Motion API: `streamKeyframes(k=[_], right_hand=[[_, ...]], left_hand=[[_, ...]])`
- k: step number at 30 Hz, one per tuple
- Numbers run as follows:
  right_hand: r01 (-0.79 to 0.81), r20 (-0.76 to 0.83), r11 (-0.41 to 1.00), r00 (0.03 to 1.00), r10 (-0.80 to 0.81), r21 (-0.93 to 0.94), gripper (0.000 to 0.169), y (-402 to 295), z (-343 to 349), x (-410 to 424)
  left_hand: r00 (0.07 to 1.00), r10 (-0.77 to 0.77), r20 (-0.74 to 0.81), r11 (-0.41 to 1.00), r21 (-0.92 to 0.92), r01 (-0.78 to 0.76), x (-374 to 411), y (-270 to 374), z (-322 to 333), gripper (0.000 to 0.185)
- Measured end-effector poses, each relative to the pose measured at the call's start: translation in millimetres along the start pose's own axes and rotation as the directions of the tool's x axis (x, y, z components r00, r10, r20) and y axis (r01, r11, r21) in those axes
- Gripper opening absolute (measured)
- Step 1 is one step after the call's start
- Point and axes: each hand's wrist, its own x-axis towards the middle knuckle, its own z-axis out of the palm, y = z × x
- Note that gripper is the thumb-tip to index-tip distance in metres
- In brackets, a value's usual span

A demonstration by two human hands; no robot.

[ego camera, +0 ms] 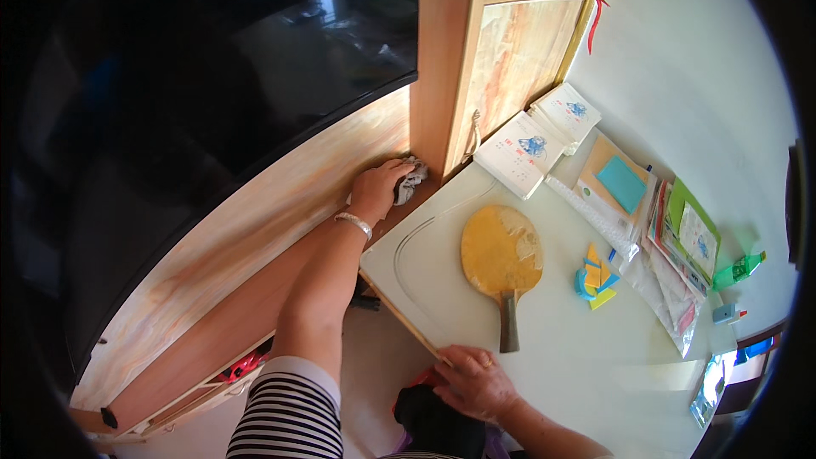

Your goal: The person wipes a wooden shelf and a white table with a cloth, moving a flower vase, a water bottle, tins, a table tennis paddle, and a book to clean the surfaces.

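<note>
My left hand (pixel 374 190), with a silver bangle at the wrist, is closed on a crumpled grey cloth (pixel 411 185). It presses the cloth onto the brown ledge of the cabinet, in the corner beside an upright wood panel (pixel 443 64). Over the near edge of the white table (pixel 440 325) rests my right hand (pixel 472 379), a ring on one finger and nothing seen in its grasp. Just beyond it on the tabletop lies a worn yellow table tennis bat (pixel 502 252), its dark handle pointing towards me.
A large black television (pixel 255 64) overhangs the ledge. Along the wall stand stacks of booklets (pixel 519 150), plastic-wrapped papers (pixel 612 194) and a green bottle (pixel 738 271). Blue and yellow pieces (pixel 596 277) lie right of the bat. Below left is an open drawer (pixel 239 366).
</note>
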Motion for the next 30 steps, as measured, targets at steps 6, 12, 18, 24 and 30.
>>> streamKeyframes(k=[6,12,18,24,30], right_hand=[[-0.02,0.004,0.999,1.0,0.02,0.032,0.032,6.0,-1.8,-0.5],[0.039,-0.126,0.998,0.992,-0.032,0.057,0.029,8.3,1.8,0.9],[0.066,-0.159,0.998,0.985,-0.067,-0.012,0.028,7.2,6.3,-0.2],[0.066,-0.183,0.997,0.98,-0.073,-0.047,0.026,3.9,6.2,-1.0],[0.028,-0.161,0.998,0.986,-0.036,-0.048,0.022,-12.1,6.7,6.6]], left_hand=[[0.976,0.096,0.197,0.994,0.04,-0.106,32.1,-23.7,36.2,0.033],[0.902,0.11,0.418,0.994,-0.066,-0.09,-22.5,-21.8,-5.9,0.033],[0.852,-0.091,0.516,0.967,-0.16,0.2,-181.9,-26.9,-131.1,0.028],[0.833,-0.525,0.175,0.842,-0.038,0.538,-411.7,-53.5,-261.4,0.024],[0.814,-0.58,-0.017,0.79,0.229,0.568,-395.7,-29.5,-244.9,0.019]])
